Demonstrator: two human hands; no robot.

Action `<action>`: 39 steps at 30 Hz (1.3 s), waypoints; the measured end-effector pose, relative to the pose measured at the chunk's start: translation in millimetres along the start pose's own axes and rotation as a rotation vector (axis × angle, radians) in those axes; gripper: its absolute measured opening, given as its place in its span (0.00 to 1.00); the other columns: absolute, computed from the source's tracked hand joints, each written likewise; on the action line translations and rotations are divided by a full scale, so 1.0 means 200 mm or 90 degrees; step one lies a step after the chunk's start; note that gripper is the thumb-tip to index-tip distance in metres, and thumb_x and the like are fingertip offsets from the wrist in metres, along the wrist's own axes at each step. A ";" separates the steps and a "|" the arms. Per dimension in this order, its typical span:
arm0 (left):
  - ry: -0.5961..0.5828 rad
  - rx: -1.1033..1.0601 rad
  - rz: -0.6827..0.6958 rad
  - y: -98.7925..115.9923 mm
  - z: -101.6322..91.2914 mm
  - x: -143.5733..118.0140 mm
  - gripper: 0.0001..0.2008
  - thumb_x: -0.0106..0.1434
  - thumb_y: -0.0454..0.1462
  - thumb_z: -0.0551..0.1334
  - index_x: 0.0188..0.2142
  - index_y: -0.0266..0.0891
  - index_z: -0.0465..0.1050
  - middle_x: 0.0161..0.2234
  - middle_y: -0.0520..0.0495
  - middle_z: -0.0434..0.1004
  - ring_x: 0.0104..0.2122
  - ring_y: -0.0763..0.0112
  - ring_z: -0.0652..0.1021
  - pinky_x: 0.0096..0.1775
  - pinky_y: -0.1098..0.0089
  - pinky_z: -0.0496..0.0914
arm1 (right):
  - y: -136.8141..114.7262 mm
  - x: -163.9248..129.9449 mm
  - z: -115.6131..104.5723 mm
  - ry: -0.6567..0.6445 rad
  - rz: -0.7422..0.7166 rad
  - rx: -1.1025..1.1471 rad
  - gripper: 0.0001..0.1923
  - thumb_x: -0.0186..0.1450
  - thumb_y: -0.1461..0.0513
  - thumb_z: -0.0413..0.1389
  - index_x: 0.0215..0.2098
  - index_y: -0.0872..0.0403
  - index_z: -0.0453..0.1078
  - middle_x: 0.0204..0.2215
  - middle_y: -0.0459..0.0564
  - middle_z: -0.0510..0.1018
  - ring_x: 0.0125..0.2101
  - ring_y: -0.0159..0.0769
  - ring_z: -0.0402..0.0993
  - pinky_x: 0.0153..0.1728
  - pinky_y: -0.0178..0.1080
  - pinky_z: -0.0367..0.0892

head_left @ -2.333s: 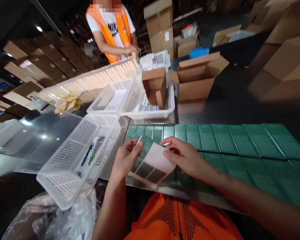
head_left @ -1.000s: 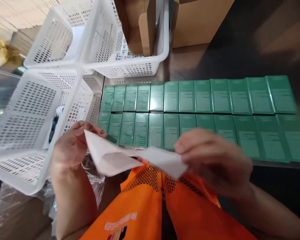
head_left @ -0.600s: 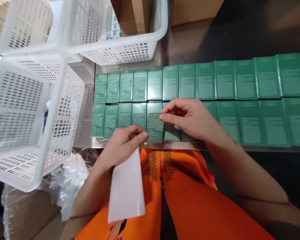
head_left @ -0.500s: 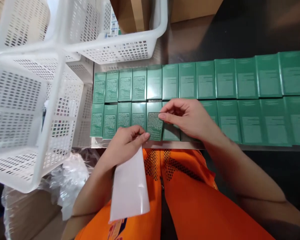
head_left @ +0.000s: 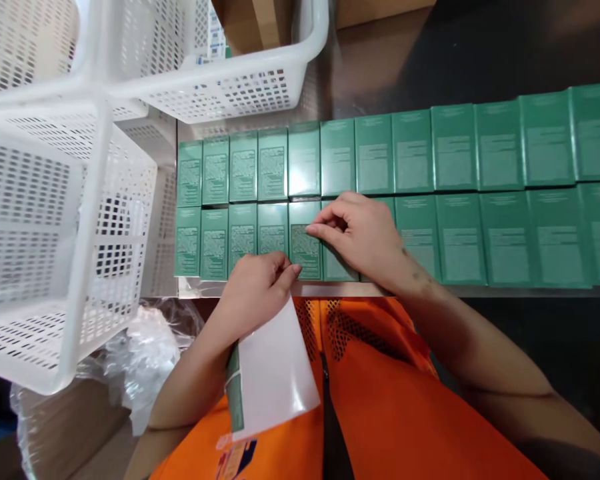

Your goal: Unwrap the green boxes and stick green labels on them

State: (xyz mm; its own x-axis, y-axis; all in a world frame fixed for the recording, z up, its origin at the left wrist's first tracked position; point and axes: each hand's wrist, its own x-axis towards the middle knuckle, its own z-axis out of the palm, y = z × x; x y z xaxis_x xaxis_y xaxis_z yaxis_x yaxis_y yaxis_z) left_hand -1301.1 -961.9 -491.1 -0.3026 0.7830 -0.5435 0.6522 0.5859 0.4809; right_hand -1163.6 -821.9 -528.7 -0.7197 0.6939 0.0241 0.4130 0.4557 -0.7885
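My left hand [head_left: 255, 290] is closed on a white label sheet [head_left: 277, 373], which hangs down in front of the orange vest; a green printed strip shows along its left edge. The left thumb tip rests at the lower edge of a green box [head_left: 300, 212] in the front row. On that box's face lies a printed label [head_left: 305, 253] with dark text. My right hand [head_left: 363, 233] pinches at the label's upper right part, thumb and forefinger together. Boxes to the left, such as this green box [head_left: 243, 233], bear similar dark print; those to the right carry paler panels.
Two rows of green boxes [head_left: 457, 147] stand side by side along the metal table's edge [head_left: 340, 289]. White perforated baskets [head_left: 230, 90] crowd the left and back left. Brown cardboard [head_left: 380, 10] lies behind. Clear plastic wrap [head_left: 147, 340] hangs below at left.
The label has gone from slightly tilted to lined up with the box face. My right hand has shifted a little left. The sheet has swung right, showing its green strip.
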 end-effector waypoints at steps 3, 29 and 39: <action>-0.003 0.012 0.002 0.00 0.00 0.00 0.16 0.68 0.43 0.57 0.24 0.42 0.68 0.19 0.54 0.68 0.22 0.69 0.66 0.30 0.67 0.54 | 0.00 0.00 0.01 0.003 0.000 -0.014 0.06 0.64 0.62 0.68 0.30 0.54 0.78 0.28 0.43 0.72 0.28 0.31 0.67 0.33 0.36 0.60; 0.037 0.085 0.028 0.02 -0.01 -0.01 0.18 0.67 0.48 0.57 0.32 0.42 0.81 0.30 0.43 0.84 0.33 0.58 0.80 0.32 0.64 0.59 | 0.05 -0.03 0.08 0.119 -0.083 -0.180 0.28 0.74 0.44 0.45 0.57 0.56 0.67 0.41 0.54 0.74 0.26 0.40 0.75 0.27 0.43 0.71; 0.034 0.020 0.008 0.00 0.00 0.02 0.20 0.61 0.52 0.60 0.35 0.42 0.84 0.31 0.40 0.83 0.36 0.50 0.80 0.35 0.61 0.64 | 0.17 -0.02 0.13 0.136 -0.210 -0.250 0.28 0.74 0.44 0.42 0.55 0.54 0.71 0.42 0.58 0.78 0.33 0.45 0.79 0.22 0.41 0.72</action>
State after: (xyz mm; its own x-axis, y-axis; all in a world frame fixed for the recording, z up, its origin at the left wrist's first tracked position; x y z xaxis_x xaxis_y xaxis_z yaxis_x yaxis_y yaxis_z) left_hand -1301.8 -959.0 -492.2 -0.3308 0.8010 -0.4991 0.6778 0.5696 0.4649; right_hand -1160.2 -823.7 -570.7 -0.7336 0.5588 0.3868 0.3917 0.8128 -0.4313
